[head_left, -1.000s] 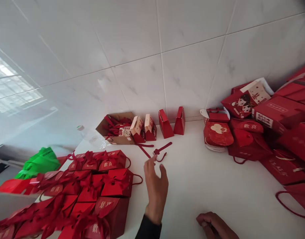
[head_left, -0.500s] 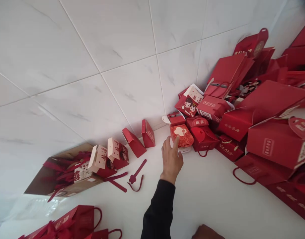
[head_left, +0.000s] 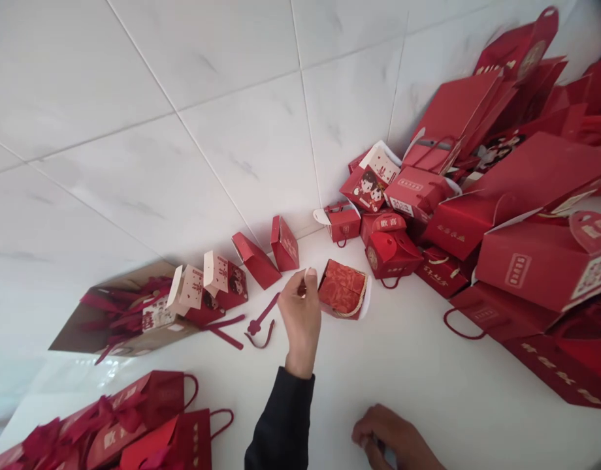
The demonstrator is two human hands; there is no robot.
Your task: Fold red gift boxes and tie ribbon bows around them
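While pinched at its left edge by the left hand (head_left: 300, 313) | red patterned box (head_left: 342, 290) lies rightward (tipped) | right hand (head_left: 393, 440) curled, contents unclear

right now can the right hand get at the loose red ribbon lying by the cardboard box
Probably not easily. The right hand rests low on the table, and the left hand, pinching the small red box, sits between it and the ribbon. The left hand is far nearer.

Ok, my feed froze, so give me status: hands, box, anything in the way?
Left hand pinching red patterned box. Right hand curled on white table. Loose red ribbon beside left hand.
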